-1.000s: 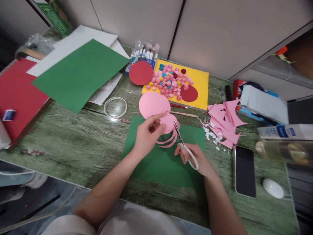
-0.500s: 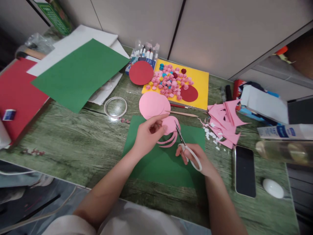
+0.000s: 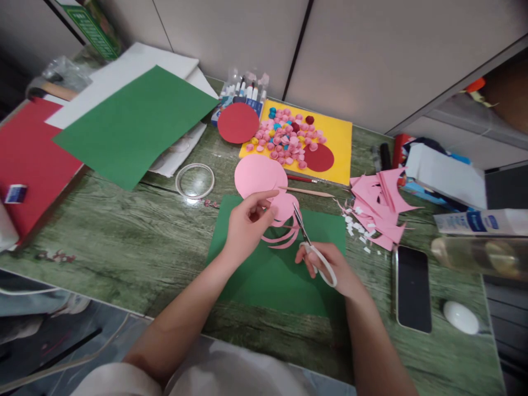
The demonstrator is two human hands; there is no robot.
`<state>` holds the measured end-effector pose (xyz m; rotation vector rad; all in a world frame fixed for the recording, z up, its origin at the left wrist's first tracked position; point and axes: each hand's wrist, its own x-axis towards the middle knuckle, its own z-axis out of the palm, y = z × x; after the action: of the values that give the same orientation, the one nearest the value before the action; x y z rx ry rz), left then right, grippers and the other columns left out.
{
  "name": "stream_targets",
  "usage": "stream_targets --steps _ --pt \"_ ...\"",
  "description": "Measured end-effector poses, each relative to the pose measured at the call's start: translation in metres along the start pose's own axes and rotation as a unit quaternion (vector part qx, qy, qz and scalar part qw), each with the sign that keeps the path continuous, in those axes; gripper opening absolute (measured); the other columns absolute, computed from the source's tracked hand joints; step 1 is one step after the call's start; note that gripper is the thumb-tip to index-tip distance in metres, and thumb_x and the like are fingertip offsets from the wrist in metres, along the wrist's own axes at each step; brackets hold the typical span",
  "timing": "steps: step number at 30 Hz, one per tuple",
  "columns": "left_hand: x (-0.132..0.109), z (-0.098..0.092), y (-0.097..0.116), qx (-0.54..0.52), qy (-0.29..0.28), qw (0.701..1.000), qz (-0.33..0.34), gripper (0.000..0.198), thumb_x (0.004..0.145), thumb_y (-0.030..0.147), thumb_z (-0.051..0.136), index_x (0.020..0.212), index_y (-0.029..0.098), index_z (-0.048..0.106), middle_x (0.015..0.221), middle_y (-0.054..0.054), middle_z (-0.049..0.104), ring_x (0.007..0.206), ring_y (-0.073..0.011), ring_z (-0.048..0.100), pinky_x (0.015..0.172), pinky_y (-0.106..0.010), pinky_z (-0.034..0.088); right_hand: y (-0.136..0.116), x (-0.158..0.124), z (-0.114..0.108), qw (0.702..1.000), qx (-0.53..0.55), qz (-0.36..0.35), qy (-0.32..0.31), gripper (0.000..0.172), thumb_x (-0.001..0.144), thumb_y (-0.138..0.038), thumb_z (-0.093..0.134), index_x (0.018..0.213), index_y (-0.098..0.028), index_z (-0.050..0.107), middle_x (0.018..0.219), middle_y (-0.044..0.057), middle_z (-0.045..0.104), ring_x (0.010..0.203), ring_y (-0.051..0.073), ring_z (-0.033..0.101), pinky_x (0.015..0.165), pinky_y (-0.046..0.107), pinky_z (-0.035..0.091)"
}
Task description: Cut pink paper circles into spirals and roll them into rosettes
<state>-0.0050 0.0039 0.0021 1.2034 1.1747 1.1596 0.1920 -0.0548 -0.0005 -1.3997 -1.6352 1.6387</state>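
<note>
My left hand point(image 3: 247, 225) pinches a pink paper disc point(image 3: 284, 207) above a green sheet point(image 3: 272, 275). A cut spiral strip point(image 3: 282, 240) hangs from the disc. My right hand point(image 3: 330, 264) grips white-handled scissors point(image 3: 310, 245), and their blades meet the disc's right edge. Just behind my left hand lie more pink paper discs point(image 3: 258, 173) flat on the table.
A yellow board point(image 3: 336, 148) carries several small rolled paper flowers point(image 3: 289, 140) and red discs point(image 3: 238, 122). Pink offcuts point(image 3: 379, 203), a phone point(image 3: 413, 287) and a white mouse point(image 3: 461, 317) lie to the right. A tape ring point(image 3: 194, 180), a green sheet point(image 3: 132, 124) and a red sheet point(image 3: 25, 154) lie to the left.
The pink disc has turned a little in my left hand and the spiral strip has grown longer. The scissors shifted slightly along the disc's edge.
</note>
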Motion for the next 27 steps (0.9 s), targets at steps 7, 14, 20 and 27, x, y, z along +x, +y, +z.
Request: stream_targets --steps 7,14,20,27 --pt "-0.0018 0.0047 -0.0002 -0.013 -0.021 0.999 -0.025 0.04 0.07 0.025 0.066 0.109 0.021 0.057 0.069 0.002 0.053 0.054 -0.0053 0.043 0.05 -0.018 0.035 0.0044 0.0022 0.0045 1.0 0.004 0.009 0.028 0.044 0.084 -0.053 0.041 0.075 -0.014 0.06 0.049 -0.002 0.046 0.046 0.011 0.045 0.046 0.022 0.034" --pt "-0.0035 0.0056 0.0008 -0.018 -0.008 1.0 -0.021 0.039 0.071 0.024 0.064 0.11 0.02 0.057 0.068 0.002 0.053 0.055 -0.0055 0.045 0.05 -0.018 0.037 0.0013 0.0022 0.004 1.0 0.001 0.01 0.027 0.045 0.083 -0.054 0.043 0.072 -0.014 0.06 0.048 -0.002 0.046 0.045 0.01 0.045 0.045 0.021 0.034" --pt "-0.0034 0.0053 -0.0003 -0.011 -0.016 1.0 -0.018 0.037 0.071 0.024 0.064 0.108 0.02 0.059 0.069 0.002 0.055 0.055 -0.0058 0.045 0.051 -0.018 0.037 0.0017 0.0016 0.0048 1.0 0.004 -0.005 0.03 0.046 0.083 -0.055 0.041 0.074 -0.014 0.06 0.049 -0.002 0.047 0.045 0.01 0.045 0.045 0.022 0.033" --pt "-0.0038 0.0057 -0.0004 -0.001 -0.035 0.999 -0.015 0.037 0.07 0.023 0.064 0.107 0.021 0.06 0.067 0.002 0.054 0.054 -0.0059 0.043 0.049 -0.019 0.035 0.0034 0.001 0.0053 0.999 0.014 -0.019 0.034 0.047 0.083 -0.056 0.041 0.077 -0.014 0.061 0.05 -0.001 0.047 0.046 0.011 0.044 0.046 0.022 0.033"
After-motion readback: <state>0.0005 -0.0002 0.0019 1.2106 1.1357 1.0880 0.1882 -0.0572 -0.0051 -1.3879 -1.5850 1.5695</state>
